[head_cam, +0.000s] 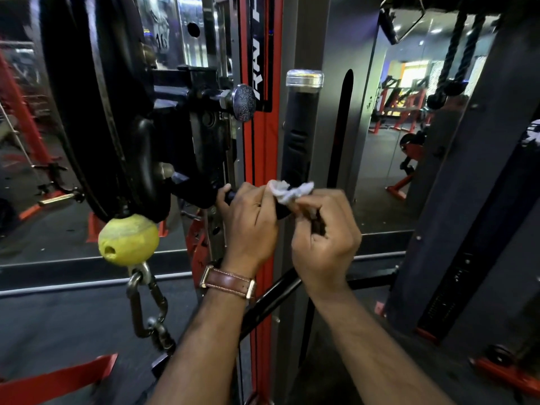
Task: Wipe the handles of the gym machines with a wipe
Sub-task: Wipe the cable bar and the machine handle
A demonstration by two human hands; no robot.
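Gripping the black handle (229,195), left hand (248,223); right hand (324,241) pinches wipe (289,192).

Left hand (249,220) grips black handle (298,135); right hand (324,229) pinches wipe (289,191) (crumpled, white).

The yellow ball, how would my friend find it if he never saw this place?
Start at the big black round pulley housing on the left of the machine. Right under it hangs the yellow ball, with a metal clip and chain below. Nothing else is yellow and round, and it has a small hole in it.
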